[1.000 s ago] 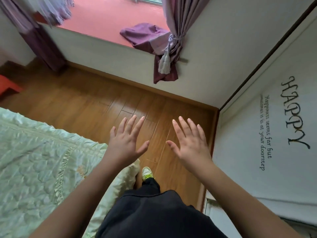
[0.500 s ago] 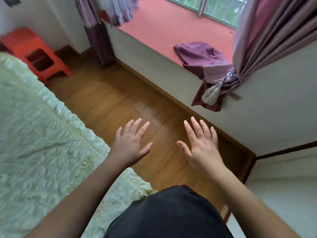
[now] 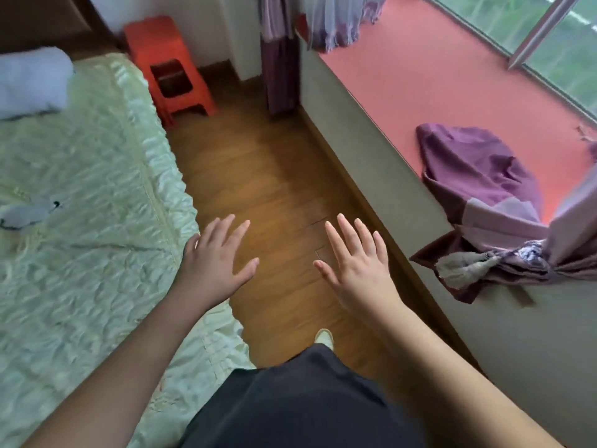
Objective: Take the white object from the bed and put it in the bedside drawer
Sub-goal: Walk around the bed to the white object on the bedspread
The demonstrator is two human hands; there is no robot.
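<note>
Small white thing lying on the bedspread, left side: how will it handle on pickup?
The small white object is blurred, so this is tentative. It lies flat and lumpy on the quilted bedspread, so probably soft, light and unlikely to roll. Likely floppy; a one-hand pinch should do.

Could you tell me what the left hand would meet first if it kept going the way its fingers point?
Probably nothing soon: the left hand points up the wooden floor beside the bed; farther along stands the red stool, though depth is unclear.

Home bedroom: quilted bed (image 3: 80, 221), curtains (image 3: 279, 59)
</note>
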